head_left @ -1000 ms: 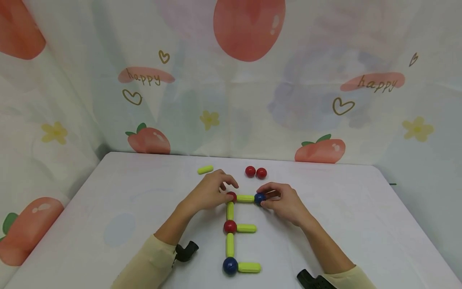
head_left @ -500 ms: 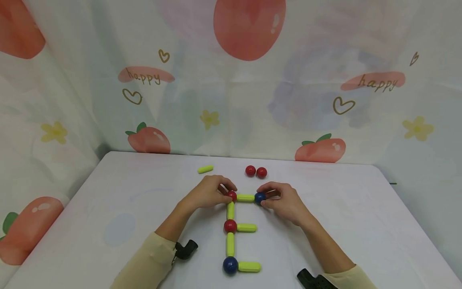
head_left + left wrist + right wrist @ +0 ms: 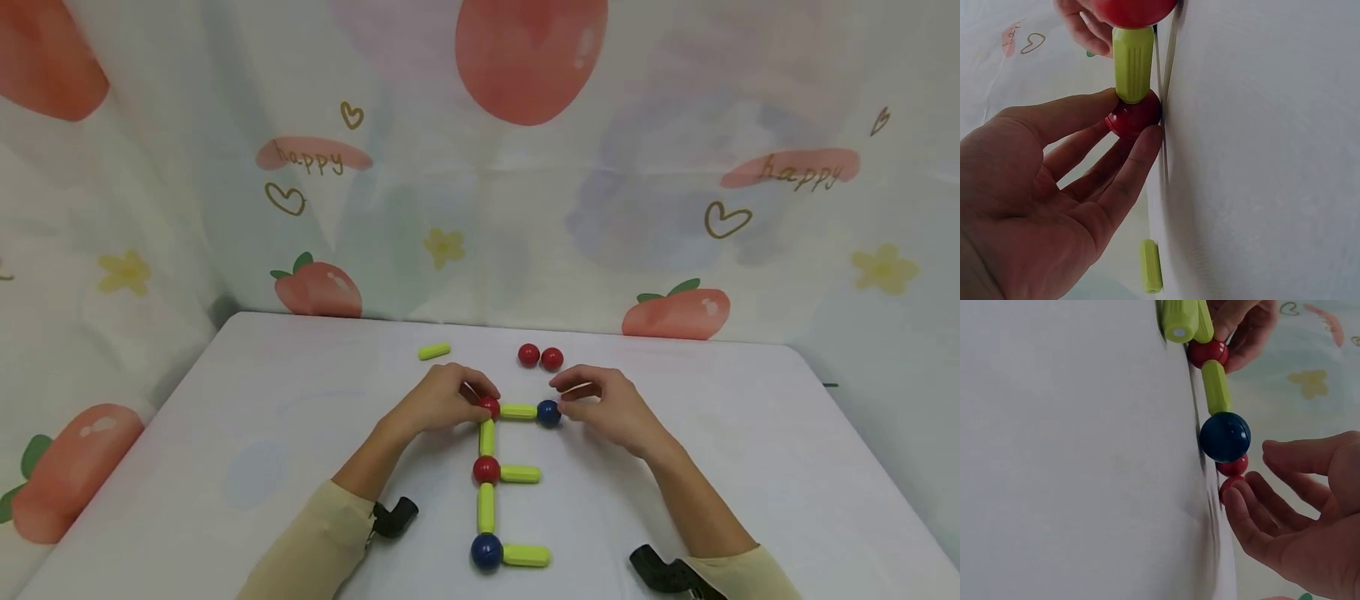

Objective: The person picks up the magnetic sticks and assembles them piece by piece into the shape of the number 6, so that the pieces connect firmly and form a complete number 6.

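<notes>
On the table, yellow-green rods and balls form a joined E-like frame. My left hand (image 3: 441, 400) pinches the red ball (image 3: 1133, 117) at its far left corner between thumb and fingers. From that ball a ribbed rod (image 3: 518, 412) runs right to a blue ball (image 3: 549, 413). Just right of the blue ball, my right hand (image 3: 613, 410) holds nothing; a gap shows between its fingers and the ball in the right wrist view. Nearer stand a middle red ball (image 3: 487, 470) with a side rod (image 3: 521, 474) and a front blue ball (image 3: 487, 552) with another rod (image 3: 527, 556).
Beyond the hands lie a loose yellow-green rod (image 3: 434, 351) and two loose red balls, one (image 3: 528, 355) beside the other (image 3: 552, 359). A printed curtain (image 3: 495, 208) hangs behind the white table (image 3: 750, 417). Dark wrist-worn devices are on both arms.
The left fingers came down onto the far red ball. My right hand has let go of the blue ball and drawn slightly right. The head view has shifted a little.
</notes>
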`<action>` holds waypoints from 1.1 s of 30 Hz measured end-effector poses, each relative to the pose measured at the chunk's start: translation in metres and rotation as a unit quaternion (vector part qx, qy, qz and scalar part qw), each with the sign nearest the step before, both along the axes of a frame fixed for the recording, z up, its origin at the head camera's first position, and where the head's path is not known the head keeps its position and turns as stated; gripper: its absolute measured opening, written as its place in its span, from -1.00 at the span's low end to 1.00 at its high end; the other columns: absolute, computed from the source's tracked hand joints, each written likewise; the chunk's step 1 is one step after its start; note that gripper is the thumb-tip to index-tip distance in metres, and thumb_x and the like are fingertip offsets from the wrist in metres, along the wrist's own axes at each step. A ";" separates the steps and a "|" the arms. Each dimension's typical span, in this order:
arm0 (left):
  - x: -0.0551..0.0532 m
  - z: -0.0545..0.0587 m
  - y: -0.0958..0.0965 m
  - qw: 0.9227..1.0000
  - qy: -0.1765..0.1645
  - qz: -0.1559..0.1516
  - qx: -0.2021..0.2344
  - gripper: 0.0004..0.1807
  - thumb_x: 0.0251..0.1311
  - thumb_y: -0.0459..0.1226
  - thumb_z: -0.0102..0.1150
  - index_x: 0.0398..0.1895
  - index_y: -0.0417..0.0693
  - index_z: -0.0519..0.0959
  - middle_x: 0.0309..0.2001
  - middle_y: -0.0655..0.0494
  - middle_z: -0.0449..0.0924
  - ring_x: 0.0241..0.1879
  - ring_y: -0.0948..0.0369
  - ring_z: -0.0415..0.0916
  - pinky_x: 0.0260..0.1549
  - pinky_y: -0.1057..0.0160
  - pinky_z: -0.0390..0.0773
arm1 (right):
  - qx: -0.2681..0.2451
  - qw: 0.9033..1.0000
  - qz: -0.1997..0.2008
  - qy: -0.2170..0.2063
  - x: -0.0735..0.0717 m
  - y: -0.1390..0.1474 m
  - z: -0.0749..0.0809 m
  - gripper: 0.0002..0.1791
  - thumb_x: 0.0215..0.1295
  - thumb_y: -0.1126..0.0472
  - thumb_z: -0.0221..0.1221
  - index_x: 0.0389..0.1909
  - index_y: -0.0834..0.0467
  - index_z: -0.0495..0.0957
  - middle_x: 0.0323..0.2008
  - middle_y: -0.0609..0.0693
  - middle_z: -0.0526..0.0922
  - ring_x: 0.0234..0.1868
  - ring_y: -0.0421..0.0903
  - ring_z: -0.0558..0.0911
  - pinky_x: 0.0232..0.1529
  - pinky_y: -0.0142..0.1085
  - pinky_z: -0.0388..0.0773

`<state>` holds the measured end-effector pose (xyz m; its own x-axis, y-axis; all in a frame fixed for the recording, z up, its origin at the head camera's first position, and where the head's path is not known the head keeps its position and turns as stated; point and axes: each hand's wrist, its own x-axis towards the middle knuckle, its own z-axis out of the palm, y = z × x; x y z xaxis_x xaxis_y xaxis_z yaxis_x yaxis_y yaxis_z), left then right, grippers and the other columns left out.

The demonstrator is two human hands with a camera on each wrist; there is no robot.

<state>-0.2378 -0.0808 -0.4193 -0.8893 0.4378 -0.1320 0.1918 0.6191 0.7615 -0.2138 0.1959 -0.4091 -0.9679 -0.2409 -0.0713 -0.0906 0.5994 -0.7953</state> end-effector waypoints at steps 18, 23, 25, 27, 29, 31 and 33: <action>0.001 0.001 0.001 1.000 -0.006 0.010 0.002 -0.78 0.21 -0.28 0.48 -0.08 0.12 0.78 -0.19 0.23 0.74 -0.17 0.23 0.61 -0.15 0.25 0.64 | 0.049 0.998 -0.051 0.003 -0.059 -0.012 -0.005 -0.51 0.37 0.20 0.32 0.30 0.16 0.55 0.22 0.25 0.60 0.21 0.25 0.62 0.17 0.02 0.65; 0.000 0.000 0.002 1.000 -0.005 0.009 0.001 -0.77 0.20 -0.27 0.49 -0.08 0.13 0.78 -0.19 0.24 0.74 -0.17 0.24 0.61 -0.15 0.26 0.62 | 0.058 0.996 -0.070 0.007 -0.059 -0.010 -0.007 -0.62 0.38 0.20 0.32 0.19 0.15 0.62 0.14 0.21 0.65 0.18 0.19 0.63 0.07 -0.08 0.69; 0.000 0.000 0.001 1.000 -0.005 0.009 0.001 -0.77 0.20 -0.27 0.49 -0.08 0.12 0.78 -0.19 0.24 0.74 -0.17 0.24 0.61 -0.16 0.26 0.62 | 0.053 0.996 -0.075 0.006 -0.058 -0.008 -0.006 -0.64 0.38 0.20 0.32 0.16 0.16 0.63 0.12 0.20 0.67 0.16 0.18 0.64 0.02 -0.13 0.69; 0.000 0.000 0.000 1.000 -0.006 0.010 0.002 -0.77 0.20 -0.27 0.49 -0.08 0.12 0.78 -0.20 0.24 0.74 -0.17 0.23 0.61 -0.16 0.26 0.62 | 0.044 0.996 -0.077 0.002 -0.056 -0.006 -0.004 -0.64 0.38 0.20 0.32 0.15 0.18 0.63 0.11 0.20 0.67 0.13 0.16 0.65 -0.02 -0.18 0.69; 0.000 0.000 0.000 1.000 -0.006 0.010 0.005 -0.78 0.19 -0.27 0.49 -0.09 0.11 0.78 -0.20 0.23 0.74 -0.17 0.22 0.61 -0.18 0.26 0.63 | 0.036 0.996 -0.078 -0.003 -0.052 -0.003 -0.003 -0.64 0.38 0.19 0.32 0.14 0.18 0.62 0.10 0.20 0.67 0.09 0.15 0.66 -0.04 -0.20 0.69; 0.001 0.001 0.000 1.000 -0.005 0.010 0.008 -0.78 0.19 -0.28 0.49 -0.09 0.11 0.78 -0.20 0.22 0.73 -0.17 0.22 0.61 -0.20 0.26 0.63 | 0.032 0.997 -0.077 -0.005 -0.046 0.000 -0.001 -0.64 0.38 0.17 0.32 0.13 0.17 0.62 0.10 0.18 0.67 0.07 0.12 0.66 -0.03 -0.21 0.68; 0.002 0.001 0.000 1.000 -0.005 0.011 0.011 -0.78 0.20 -0.28 0.48 -0.09 0.12 0.78 -0.20 0.22 0.73 -0.16 0.21 0.61 -0.21 0.27 0.64 | 0.029 0.997 -0.075 -0.004 -0.039 0.003 0.001 -0.65 0.38 0.16 0.32 0.13 0.16 0.61 0.10 0.17 0.68 0.06 0.10 0.67 -0.01 -0.20 0.67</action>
